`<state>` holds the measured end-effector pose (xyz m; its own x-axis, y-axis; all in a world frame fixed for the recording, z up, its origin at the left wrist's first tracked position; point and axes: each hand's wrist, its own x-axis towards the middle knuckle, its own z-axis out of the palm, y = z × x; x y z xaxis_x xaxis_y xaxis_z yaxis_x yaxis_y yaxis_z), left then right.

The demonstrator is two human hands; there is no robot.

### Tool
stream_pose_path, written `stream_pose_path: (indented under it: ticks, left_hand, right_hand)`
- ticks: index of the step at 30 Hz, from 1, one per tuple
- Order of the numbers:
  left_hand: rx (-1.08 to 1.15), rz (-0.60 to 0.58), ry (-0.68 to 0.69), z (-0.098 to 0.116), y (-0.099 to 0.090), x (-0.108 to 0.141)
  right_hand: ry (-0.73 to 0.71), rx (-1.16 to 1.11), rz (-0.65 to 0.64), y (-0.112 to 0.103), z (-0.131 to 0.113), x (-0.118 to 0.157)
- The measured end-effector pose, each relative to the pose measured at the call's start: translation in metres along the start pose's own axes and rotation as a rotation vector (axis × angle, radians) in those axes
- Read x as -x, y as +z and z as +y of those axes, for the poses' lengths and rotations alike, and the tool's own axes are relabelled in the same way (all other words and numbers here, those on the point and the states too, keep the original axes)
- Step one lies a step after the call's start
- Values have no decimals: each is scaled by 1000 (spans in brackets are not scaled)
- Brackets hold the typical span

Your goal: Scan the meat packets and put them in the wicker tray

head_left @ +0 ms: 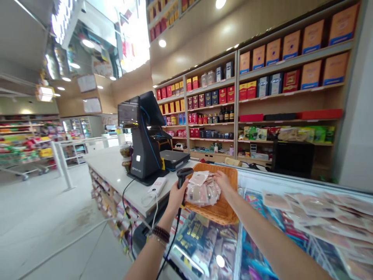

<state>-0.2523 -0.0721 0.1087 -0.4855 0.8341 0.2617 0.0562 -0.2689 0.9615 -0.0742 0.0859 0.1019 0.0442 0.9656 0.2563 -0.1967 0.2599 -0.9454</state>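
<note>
In my left hand (176, 194) is a black barcode scanner (183, 178), its head pointing right, with a dark cable hanging below. Right of it, an orange woven basket (224, 217) sits tilted on the glass-topped freezer. Small clear flat packets (201, 190) with pale contents lie heaped in its left part. My right hand (222, 181) reaches over the basket's right side; its fingers are bent against the edge of the upper packets and appear to pinch one. The fingertips are partly hidden.
A black point-of-sale terminal (142, 144) stands on the white counter (107, 163), beside a white box-like device (157, 186) with cables. More flat packets (326, 214) are spread over the freezer glass at right. Shelves of boxed goods (262, 89) line the back wall.
</note>
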Motion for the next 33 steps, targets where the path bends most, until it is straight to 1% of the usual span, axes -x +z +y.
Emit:
stream_pose_path:
  ticks: [1,3,5,7,9,11,14,16,19,21,23,24,26,29,31,33]
  left_hand:
    - [4,1,3,-1,-1,2]
    - [6,-13,7,-1,2,6]
    - [4,-37,7,1,10,10]
    - [12,-78,2,4,23,15]
    - [29,-135,-3,8,42,22]
    - [56,-210,-8,11,64,31]
    - [90,-320,-1,17,100,49]
    - [98,-368,14,20,124,61]
    - [119,-456,26,22,157,80]
    - [123,-514,32,21,176,91]
    - [122,-548,25,17,194,103]
    - [123,-557,10,14,203,109]
    - [126,-573,-42,6,218,120]
    - [113,-574,-120,-9,231,132]
    - [98,-578,-150,-19,234,136]
    - [92,-584,-159,-27,233,136]
  right_hand:
    - [4,44,32,-7,1,1]
    - [-12,121,72,-29,0,3]
    - [-68,159,77,-61,-3,7]
    - [-111,210,97,-99,-7,14]
    - [-128,279,132,-141,-14,21]
    - [-130,339,181,-183,-23,30]
    - [-138,420,293,-244,-40,44]
    - [-147,500,367,-281,-52,54]
    - [-149,664,434,-327,-64,72]
    - [-139,794,444,-350,-68,84]
    - [-136,935,410,-363,-67,97]
    - [-141,1008,380,-366,-66,103]
    - [-156,1152,317,-364,-61,113]
    - [-130,1329,278,-350,-52,122]
    - [-58,1382,316,-337,-47,121]
    - [33,1383,397,-326,-45,116]
